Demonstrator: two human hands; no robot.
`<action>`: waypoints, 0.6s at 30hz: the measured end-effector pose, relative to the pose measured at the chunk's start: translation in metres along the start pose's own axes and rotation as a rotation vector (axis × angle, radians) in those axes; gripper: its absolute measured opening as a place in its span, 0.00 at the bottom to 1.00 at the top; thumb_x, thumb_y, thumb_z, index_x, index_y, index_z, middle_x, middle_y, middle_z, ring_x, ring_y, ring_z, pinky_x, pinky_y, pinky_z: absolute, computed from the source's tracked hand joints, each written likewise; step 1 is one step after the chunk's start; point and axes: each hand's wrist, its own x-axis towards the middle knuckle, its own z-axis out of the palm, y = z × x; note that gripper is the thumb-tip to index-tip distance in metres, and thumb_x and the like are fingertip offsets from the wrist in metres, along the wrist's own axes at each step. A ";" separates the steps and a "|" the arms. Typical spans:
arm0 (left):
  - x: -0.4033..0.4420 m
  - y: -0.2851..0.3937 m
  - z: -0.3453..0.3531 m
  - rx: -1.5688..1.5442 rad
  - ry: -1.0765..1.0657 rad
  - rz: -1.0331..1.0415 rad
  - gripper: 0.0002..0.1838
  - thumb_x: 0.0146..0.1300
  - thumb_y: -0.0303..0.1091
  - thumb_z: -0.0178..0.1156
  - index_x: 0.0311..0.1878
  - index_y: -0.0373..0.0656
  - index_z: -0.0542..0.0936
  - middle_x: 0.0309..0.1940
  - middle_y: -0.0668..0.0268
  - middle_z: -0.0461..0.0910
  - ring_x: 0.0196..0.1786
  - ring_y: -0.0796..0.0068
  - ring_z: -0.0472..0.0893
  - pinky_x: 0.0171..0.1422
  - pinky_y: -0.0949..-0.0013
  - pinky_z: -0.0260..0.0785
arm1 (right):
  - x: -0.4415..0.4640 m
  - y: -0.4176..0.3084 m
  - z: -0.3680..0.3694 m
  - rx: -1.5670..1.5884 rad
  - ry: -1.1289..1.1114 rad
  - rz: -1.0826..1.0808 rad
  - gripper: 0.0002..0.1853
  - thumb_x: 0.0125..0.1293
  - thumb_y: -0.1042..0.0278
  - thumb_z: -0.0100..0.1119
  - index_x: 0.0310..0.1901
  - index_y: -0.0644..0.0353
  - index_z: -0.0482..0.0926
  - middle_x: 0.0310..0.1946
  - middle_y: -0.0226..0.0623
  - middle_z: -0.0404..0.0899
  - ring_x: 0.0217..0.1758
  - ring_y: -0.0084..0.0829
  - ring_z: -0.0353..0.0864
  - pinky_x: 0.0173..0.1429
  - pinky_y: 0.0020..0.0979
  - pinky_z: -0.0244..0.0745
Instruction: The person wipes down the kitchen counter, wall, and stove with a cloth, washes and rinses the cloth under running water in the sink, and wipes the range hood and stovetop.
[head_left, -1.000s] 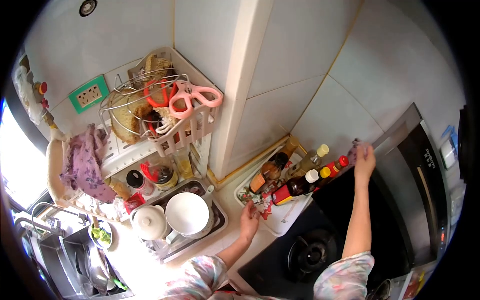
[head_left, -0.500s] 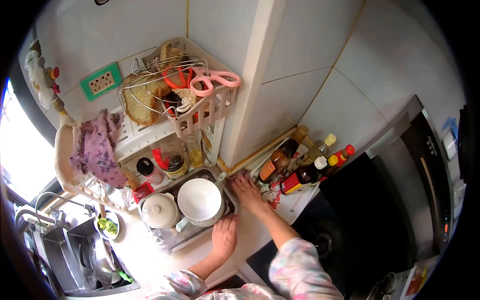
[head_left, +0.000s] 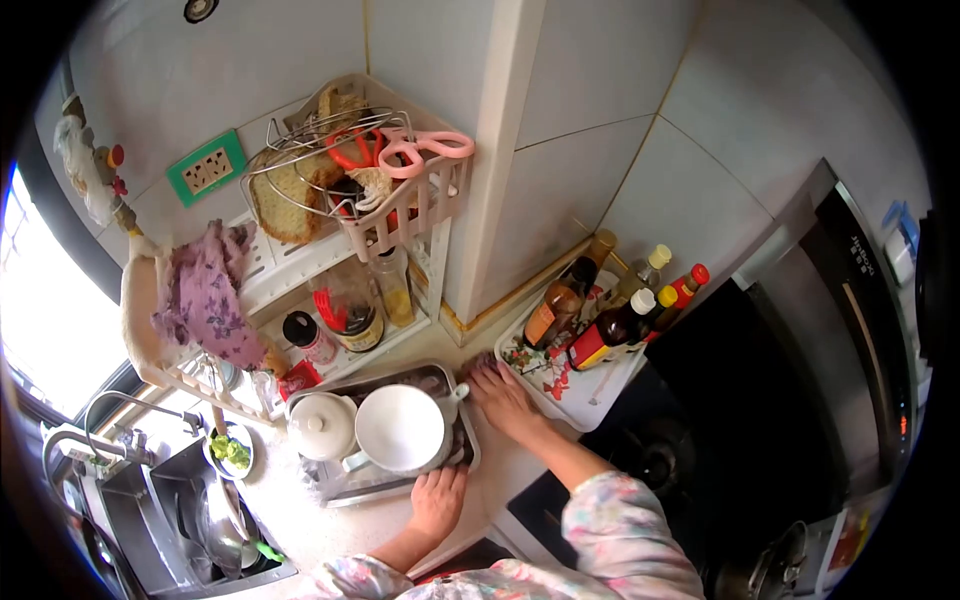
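Our left hand [head_left: 437, 500] rests with bent fingers at the near edge of the metal tray [head_left: 474, 455]; we cannot tell whether it grips the rim. Our right hand [head_left: 503, 398] lies palm down, fingers extended, over a small purplish cloth [head_left: 481, 362] on the bench [head_left: 490, 483]. Most of the cloth is hidden, so we cannot tell whether the fingers clutch it. It sits between the metal tray and the white tray [head_left: 580, 412], where several sauce bottles [head_left: 606, 332] stand. In the metal tray we see a lidded pot [head_left: 321, 424] beside a white bowl [head_left: 402, 428].
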 end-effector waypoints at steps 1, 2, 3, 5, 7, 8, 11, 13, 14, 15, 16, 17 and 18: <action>-0.008 -0.001 -0.001 -0.001 0.016 0.002 0.15 0.51 0.30 0.54 0.44 0.46 0.78 0.28 0.70 0.71 0.32 0.73 0.73 0.35 0.69 0.62 | 0.016 0.004 0.020 -0.018 0.031 0.058 0.20 0.54 0.71 0.52 0.51 0.60 0.74 0.54 0.39 0.72 0.61 0.37 0.67 0.70 0.44 0.53; -0.015 -0.001 -0.003 -0.002 0.029 0.004 0.13 0.50 0.30 0.55 0.41 0.47 0.79 0.26 0.71 0.71 0.30 0.73 0.72 0.34 0.68 0.62 | 0.027 0.006 0.031 -0.034 0.059 0.118 0.20 0.55 0.71 0.52 0.51 0.60 0.74 0.53 0.38 0.72 0.60 0.37 0.67 0.70 0.44 0.53; -0.020 -0.003 -0.006 -0.006 0.043 0.000 0.11 0.50 0.30 0.56 0.39 0.49 0.80 0.25 0.72 0.72 0.29 0.73 0.73 0.34 0.68 0.62 | 0.037 0.006 0.027 -0.006 0.045 0.144 0.20 0.55 0.71 0.51 0.51 0.59 0.74 0.52 0.38 0.72 0.59 0.37 0.68 0.68 0.44 0.54; -0.025 -0.005 -0.008 -0.007 0.049 -0.042 0.10 0.50 0.30 0.57 0.38 0.48 0.80 0.25 0.72 0.73 0.30 0.73 0.74 0.34 0.68 0.63 | 0.047 0.004 0.014 0.048 0.013 0.201 0.19 0.56 0.72 0.50 0.51 0.58 0.73 0.49 0.38 0.72 0.57 0.37 0.69 0.66 0.43 0.57; -0.027 -0.005 -0.011 -0.027 0.069 -0.102 0.09 0.48 0.30 0.59 0.35 0.48 0.80 0.26 0.70 0.76 0.30 0.71 0.76 0.34 0.67 0.64 | 0.039 0.008 0.014 0.085 -0.026 0.204 0.19 0.56 0.72 0.49 0.52 0.57 0.72 0.48 0.37 0.72 0.55 0.37 0.69 0.62 0.44 0.59; -0.025 -0.006 -0.011 -0.025 0.084 -0.131 0.09 0.48 0.29 0.60 0.35 0.48 0.80 0.26 0.70 0.76 0.29 0.71 0.76 0.34 0.67 0.64 | 0.035 0.012 0.013 0.100 -0.046 0.201 0.20 0.56 0.73 0.49 0.52 0.56 0.72 0.48 0.37 0.72 0.55 0.37 0.69 0.61 0.45 0.60; -0.023 -0.012 -0.009 -0.036 0.142 -0.214 0.09 0.46 0.28 0.62 0.34 0.47 0.80 0.26 0.67 0.77 0.28 0.67 0.76 0.33 0.65 0.64 | 0.008 0.008 -0.004 0.051 -0.051 0.219 0.17 0.57 0.73 0.49 0.49 0.54 0.73 0.44 0.32 0.72 0.53 0.34 0.69 0.55 0.49 0.60; -0.019 -0.014 -0.006 -0.039 0.134 -0.242 0.09 0.49 0.28 0.59 0.35 0.48 0.80 0.26 0.68 0.77 0.28 0.69 0.76 0.34 0.67 0.64 | -0.005 0.011 -0.009 0.007 -0.092 0.188 0.14 0.58 0.72 0.47 0.46 0.53 0.73 0.43 0.29 0.71 0.54 0.31 0.69 0.53 0.50 0.59; -0.015 -0.014 -0.006 -0.040 0.131 -0.259 0.09 0.50 0.28 0.58 0.36 0.48 0.81 0.27 0.69 0.77 0.29 0.70 0.76 0.34 0.68 0.64 | -0.009 0.012 -0.012 0.019 -0.123 0.200 0.14 0.58 0.73 0.47 0.47 0.53 0.73 0.43 0.30 0.71 0.54 0.31 0.69 0.52 0.49 0.59; -0.011 -0.013 -0.008 -0.058 0.120 -0.275 0.09 0.50 0.26 0.59 0.37 0.46 0.80 0.28 0.67 0.78 0.30 0.67 0.77 0.35 0.66 0.67 | -0.011 0.013 -0.016 0.031 -0.155 0.210 0.14 0.58 0.73 0.47 0.47 0.53 0.73 0.44 0.30 0.71 0.54 0.31 0.69 0.52 0.49 0.59; -0.009 -0.012 -0.012 -0.138 0.152 -0.315 0.10 0.50 0.25 0.59 0.37 0.45 0.80 0.30 0.65 0.78 0.32 0.66 0.78 0.36 0.65 0.68 | -0.013 0.012 -0.018 0.043 -0.187 0.223 0.15 0.59 0.73 0.46 0.48 0.53 0.73 0.44 0.30 0.71 0.55 0.31 0.68 0.51 0.48 0.58; -0.006 -0.010 -0.016 -0.219 0.183 -0.351 0.10 0.50 0.24 0.58 0.38 0.44 0.80 0.31 0.63 0.79 0.33 0.64 0.78 0.38 0.64 0.69 | -0.015 0.011 -0.018 0.028 -0.181 0.227 0.16 0.59 0.73 0.46 0.49 0.53 0.73 0.45 0.30 0.71 0.55 0.31 0.68 0.51 0.48 0.58; -0.001 -0.008 -0.018 -0.299 0.213 -0.386 0.10 0.51 0.23 0.58 0.38 0.42 0.79 0.33 0.61 0.79 0.35 0.62 0.79 0.39 0.63 0.71 | -0.016 0.010 -0.017 0.014 -0.175 0.231 0.16 0.59 0.73 0.46 0.50 0.53 0.72 0.45 0.30 0.70 0.55 0.31 0.68 0.51 0.47 0.58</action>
